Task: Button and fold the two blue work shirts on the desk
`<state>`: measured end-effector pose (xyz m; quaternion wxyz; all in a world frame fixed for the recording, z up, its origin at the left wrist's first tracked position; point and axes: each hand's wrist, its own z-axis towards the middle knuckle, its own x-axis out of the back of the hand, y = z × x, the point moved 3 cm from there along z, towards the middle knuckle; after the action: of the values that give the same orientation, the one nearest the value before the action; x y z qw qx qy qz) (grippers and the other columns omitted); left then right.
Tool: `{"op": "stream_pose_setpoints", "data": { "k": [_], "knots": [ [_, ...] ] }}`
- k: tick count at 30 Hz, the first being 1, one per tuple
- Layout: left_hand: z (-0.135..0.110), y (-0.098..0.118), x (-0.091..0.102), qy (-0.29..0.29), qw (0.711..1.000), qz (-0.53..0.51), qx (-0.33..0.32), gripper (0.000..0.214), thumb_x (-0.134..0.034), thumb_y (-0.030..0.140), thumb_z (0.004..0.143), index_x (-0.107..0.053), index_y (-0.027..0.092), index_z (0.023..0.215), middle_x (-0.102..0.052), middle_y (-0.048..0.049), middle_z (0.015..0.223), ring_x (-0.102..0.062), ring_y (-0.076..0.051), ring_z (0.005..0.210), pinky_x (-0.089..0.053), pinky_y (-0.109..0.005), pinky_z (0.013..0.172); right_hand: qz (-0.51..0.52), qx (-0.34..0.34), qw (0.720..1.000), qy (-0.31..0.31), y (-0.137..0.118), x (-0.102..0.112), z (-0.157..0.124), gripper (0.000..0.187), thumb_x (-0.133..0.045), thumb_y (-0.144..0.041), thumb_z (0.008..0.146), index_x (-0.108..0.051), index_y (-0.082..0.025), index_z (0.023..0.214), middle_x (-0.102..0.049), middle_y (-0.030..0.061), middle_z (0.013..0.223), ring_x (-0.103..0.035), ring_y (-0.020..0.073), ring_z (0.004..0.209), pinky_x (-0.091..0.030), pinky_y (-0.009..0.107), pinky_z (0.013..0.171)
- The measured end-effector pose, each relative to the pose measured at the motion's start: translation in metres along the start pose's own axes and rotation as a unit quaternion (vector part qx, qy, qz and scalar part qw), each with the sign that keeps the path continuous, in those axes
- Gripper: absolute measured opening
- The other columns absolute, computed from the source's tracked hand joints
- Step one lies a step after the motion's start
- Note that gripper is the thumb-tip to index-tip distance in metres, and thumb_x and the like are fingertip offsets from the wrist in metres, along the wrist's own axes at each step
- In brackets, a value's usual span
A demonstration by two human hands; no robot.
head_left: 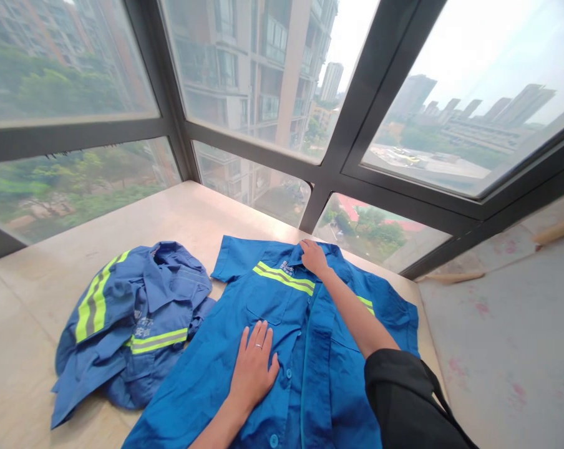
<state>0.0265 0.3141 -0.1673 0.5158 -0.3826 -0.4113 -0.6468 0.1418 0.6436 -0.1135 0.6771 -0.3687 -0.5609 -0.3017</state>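
Partly beyond view, blue shirt

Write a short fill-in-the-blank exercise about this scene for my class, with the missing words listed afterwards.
1. The left hand rests on the spread shirt and wears a ____ on one finger.
2. The right hand is at the shirt's ____.
3. The sleeve on the right arm is ____ in colour.
4. In the picture, the crumpled jacket lies to the ____ of the shirt.

Missing words: ring; collar; black; left.
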Motion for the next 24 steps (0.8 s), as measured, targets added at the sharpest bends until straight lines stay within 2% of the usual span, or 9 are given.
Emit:
{"op": "stream_pose_setpoints", "data": {
  "k": [5, 8, 12, 15, 17, 19, 21, 24],
  "knots": [
    [0.0, 0.0, 0.0, -0.002, 1.0, 0.005, -0.003, 0.05, -0.046, 0.028, 0.09, -0.055, 0.013, 0.137, -0.045, -0.012, 0.149, -0.041, -0.029, 0.138, -0.028, -0.05, 0.116, 0.024, -0.027, 0.997, -0.073, 0.013, -0.03, 0.015, 0.059, -0.044, -0.01, 0.085, -0.044, -0.009, 0.144, -0.04, 0.0161, 0.152, -0.035, 0.0256, 0.139, -0.03, 0.037, 0.113],
    [-0.001, 0.0, -0.001, -0.001, 1.0, -0.003, -0.001, 0.05, -0.047, 0.028, 0.09, -0.054, 0.013, 0.137, -0.045, -0.0125, 0.149, -0.041, -0.029, 0.138, -0.028, -0.05, 0.116, 0.039, -0.062, 0.994, -0.079, 0.01, -0.043, 0.02, 0.057, -0.038, -0.012, 0.09, -0.039, -0.007, 0.147, -0.035, 0.0188, 0.154, -0.034, 0.0279, 0.141, -0.03, 0.042, 0.113],
    [0.0, -0.001, -0.003, 0.002, 1.0, -0.009, 0.0, 0.05, -0.046, 0.028, 0.09, -0.055, 0.013, 0.136, -0.046, -0.0127, 0.148, -0.041, -0.029, 0.138, -0.028, -0.051, 0.116, 0.065, -0.076, 0.994, -0.048, 0.002, -0.039, 0.02, 0.06, -0.04, -0.012, 0.089, -0.038, -0.005, 0.148, -0.034, 0.0207, 0.154, -0.034, 0.0295, 0.141, -0.03, 0.044, 0.114],
    [0.001, -0.001, -0.004, -0.001, 1.0, -0.009, 0.0, 0.049, -0.045, 0.028, 0.091, -0.056, 0.012, 0.135, -0.047, -0.0132, 0.147, -0.041, -0.03, 0.137, -0.027, -0.052, 0.116, 0.082, -0.068, 0.994, -0.004, 0.002, -0.026, -0.001, 0.064, -0.042, -0.016, 0.088, -0.033, -0.007, 0.151, -0.031, 0.018, 0.156, -0.028, 0.026, 0.145, -0.026, 0.041, 0.118],
    [0.001, -0.001, -0.003, -0.003, 1.0, -0.013, 0.001, 0.049, -0.045, 0.028, 0.091, -0.057, 0.011, 0.135, -0.047, -0.0136, 0.147, -0.042, -0.03, 0.137, -0.027, -0.052, 0.116, 0.11, -0.066, 0.991, 0.033, 0.005, -0.02, -0.035, 0.064, -0.043, -0.02, 0.089, -0.034, -0.008, 0.151, -0.032, 0.0163, 0.156, -0.027, 0.0241, 0.145, -0.025, 0.041, 0.119],
    [0.002, 0.0, -0.002, -0.007, 1.0, -0.022, 0.005, 0.048, -0.045, 0.028, 0.091, -0.058, 0.012, 0.134, -0.048, -0.0137, 0.146, -0.042, -0.03, 0.137, -0.027, -0.052, 0.116, 0.183, -0.07, 0.975, 0.101, 0.011, -0.015, -0.086, 0.061, -0.045, -0.023, 0.087, -0.041, -0.01, 0.147, -0.04, 0.016, 0.151, -0.033, 0.0243, 0.143, -0.028, 0.042, 0.118],
    [0.003, 0.0, -0.001, -0.01, 1.0, -0.027, 0.009, 0.048, -0.045, 0.028, 0.091, -0.058, 0.011, 0.133, -0.048, -0.0145, 0.146, -0.042, -0.031, 0.136, -0.027, -0.052, 0.116, 0.234, -0.111, 0.953, 0.159, 0.014, -0.015, -0.155, 0.057, -0.046, -0.029, 0.088, -0.048, -0.011, 0.142, -0.048, 0.0154, 0.146, -0.04, 0.025, 0.139, -0.031, 0.044, 0.116],
    [0.004, 0.001, 0.0, -0.013, 1.0, -0.025, 0.012, 0.048, -0.045, 0.028, 0.091, -0.058, 0.009, 0.133, -0.048, -0.0164, 0.145, -0.043, -0.031, 0.136, -0.026, -0.053, 0.116, 0.265, -0.245, 0.905, 0.224, 0.004, -0.024, -0.277, 0.05, -0.043, -0.037, 0.091, -0.057, -0.011, 0.132, -0.058, 0.016, 0.135, -0.052, 0.0271, 0.127, -0.04, 0.048, 0.11]
  ]
}}
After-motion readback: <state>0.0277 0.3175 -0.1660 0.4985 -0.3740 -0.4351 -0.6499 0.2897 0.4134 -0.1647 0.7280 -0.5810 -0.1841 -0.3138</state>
